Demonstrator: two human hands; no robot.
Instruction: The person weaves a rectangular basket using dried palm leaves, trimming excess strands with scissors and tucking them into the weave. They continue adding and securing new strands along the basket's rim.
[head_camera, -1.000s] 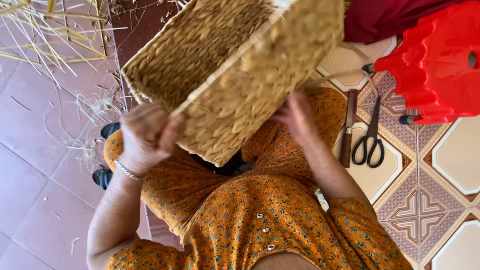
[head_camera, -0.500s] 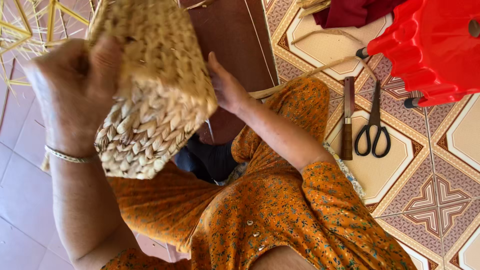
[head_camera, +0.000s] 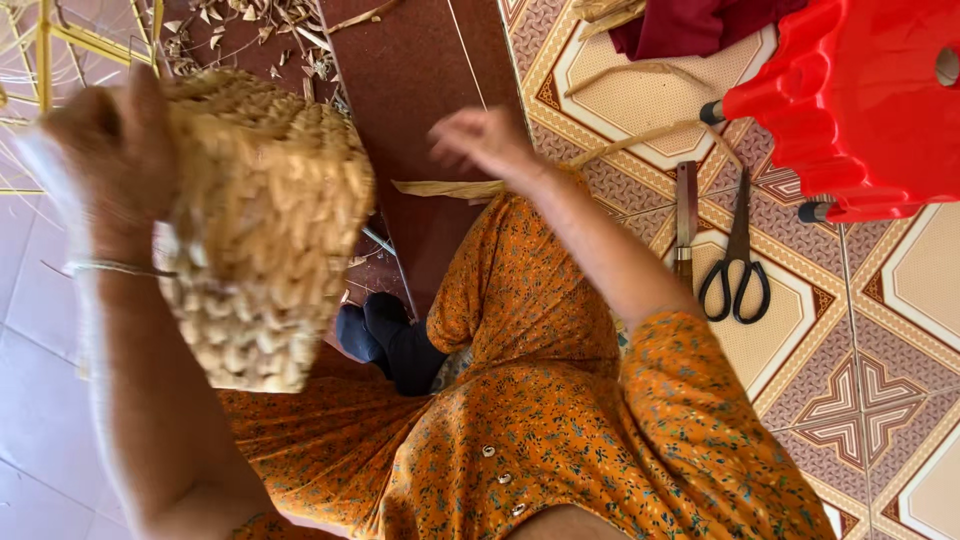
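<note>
up at the left of the view, close to the camera, you are holding a woven straw basket (head_camera: 262, 230) in your left hand (head_camera: 110, 150), gripping it at its upper end with the fingers wrapped over the edge, so it is hanging well above the floor and in front of your lap. your right hand (head_camera: 487, 140) is hovering free over the dark mat (head_camera: 420, 90), fingers loosely spread and gripping nothing, a little blurred. the basket is looking light for its bulk, since one hand is carrying it without strain; the plaited walls are likely giving a little under pressure but holding their boxy shape, and the coarse weave is offering plenty of friction, so it is unlikely to be slipping. the rim and the corners seem the firmest places to be taking hold; pinching a single strand or the middle of a wall risks bending or pulling the weave. a loose flat straw strip (head_camera: 445, 187) is lying on the mat just under your right hand. off to the right on the patterned tiles (head_camera: 900, 400), a pair of black scissors (head_camera: 737, 265) and a knife (head_camera: 685, 225) are lying side by side, beside a red plastic stool (head_camera: 860, 100). straw scraps (head_camera: 250, 25) are lying scattered at the top.
</note>
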